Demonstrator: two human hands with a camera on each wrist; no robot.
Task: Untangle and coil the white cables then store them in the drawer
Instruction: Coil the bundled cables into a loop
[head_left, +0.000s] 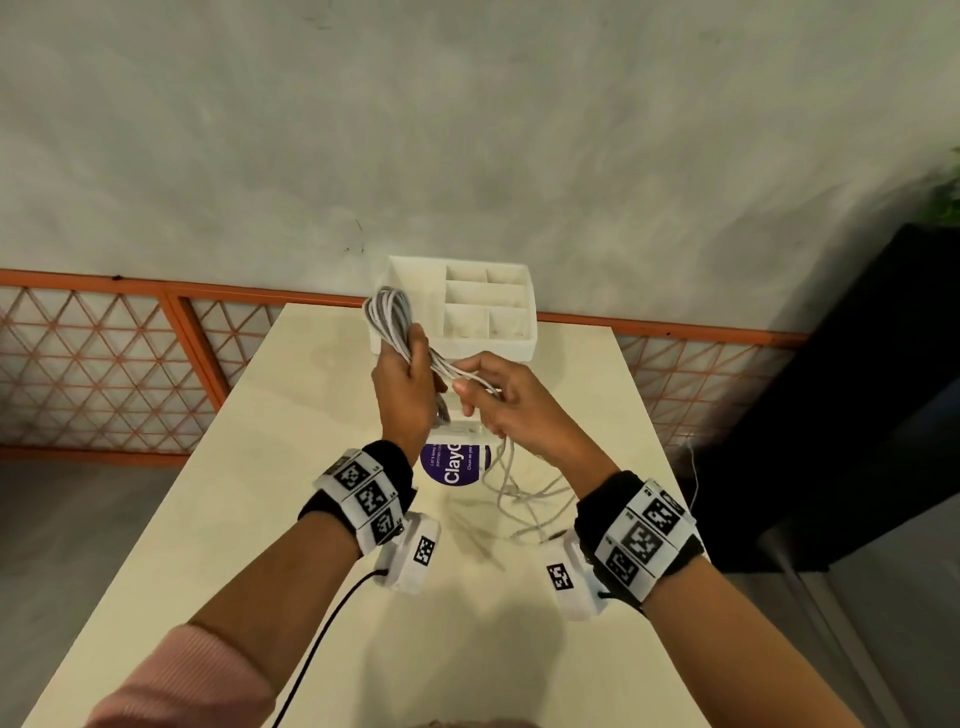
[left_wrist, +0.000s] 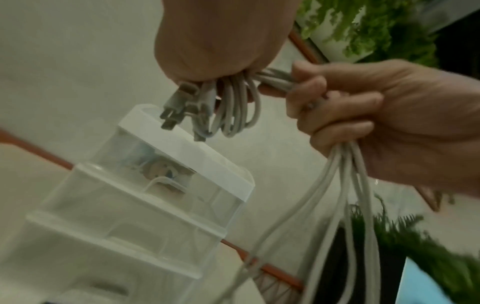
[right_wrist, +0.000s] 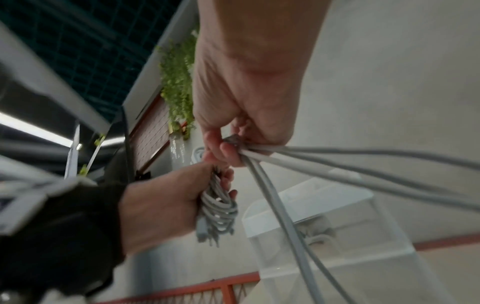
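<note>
My left hand (head_left: 406, 375) is raised above the table and grips a coil of white cables (head_left: 388, 316). The coil's loops and plugs (left_wrist: 228, 107) hang below that fist (left_wrist: 221, 67). Just to the right, my right hand (head_left: 480, 397) pinches several strands (right_wrist: 262, 158) that run from the coil. Those strands fall to a loose tangle of white cable (head_left: 524, 491) on the table. The white drawer unit (head_left: 519, 345) stands behind both hands at the table's far edge. Its translucent drawers (left_wrist: 145, 205) look pushed in.
A round purple label (head_left: 451, 464) shows under my hands in front of the drawer unit. The cream table (head_left: 291, 426) is narrow, with an orange lattice railing (head_left: 104, 364) behind it. A black cabinet (head_left: 852, 415) stands to the right. A black wire (head_left: 332, 618) trails from my left wrist.
</note>
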